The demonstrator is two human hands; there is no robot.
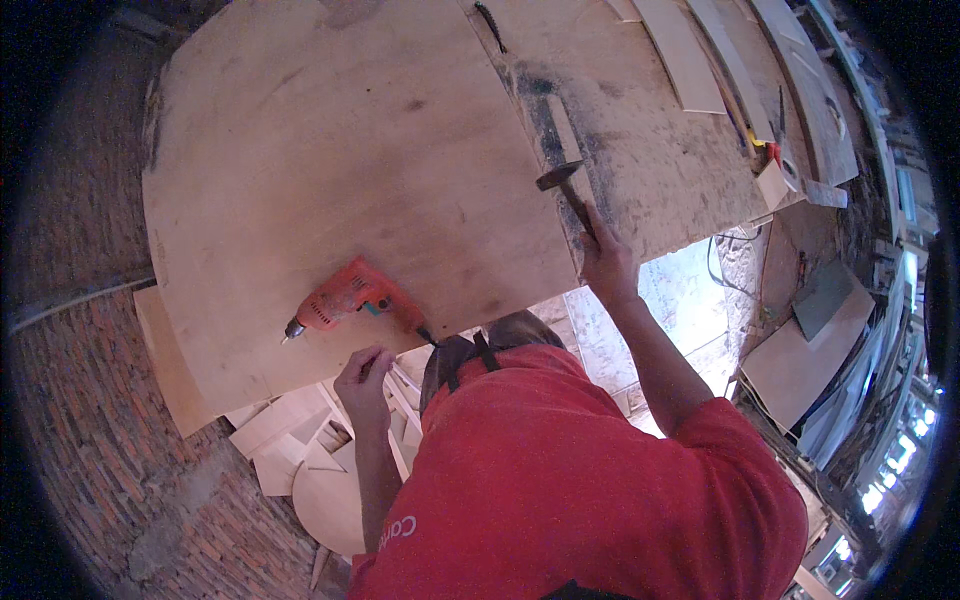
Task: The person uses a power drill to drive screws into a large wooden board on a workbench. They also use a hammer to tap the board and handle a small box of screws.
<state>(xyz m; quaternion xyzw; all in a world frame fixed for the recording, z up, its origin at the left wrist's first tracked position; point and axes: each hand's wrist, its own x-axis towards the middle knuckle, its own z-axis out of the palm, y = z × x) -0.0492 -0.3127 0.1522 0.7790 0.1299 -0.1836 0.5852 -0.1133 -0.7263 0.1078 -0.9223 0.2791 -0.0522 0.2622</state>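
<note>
My right hand [608, 262] is wrapped round the handle of a hammer [570, 186], its dark head raised over the seam of the wooden work table. At the table's near edge is my left hand [366, 382], with thumb and fingers drawn together in a pinch. Anything between those fingertips is too small to make out. A red power drill [352, 296] lies on its side on the large plywood sheet [330, 160], just beyond my left hand. Its bit points left, and its dark cord end reaches the near edge by my body.
Long thin boards [680, 60] lie at the table's far right, near a small wood block [775, 186]. Wood offcuts [290, 425] are heaped below the near left edge. Sheets of board [810, 350] lean at the right. A brick surface [130, 430] runs along the left.
</note>
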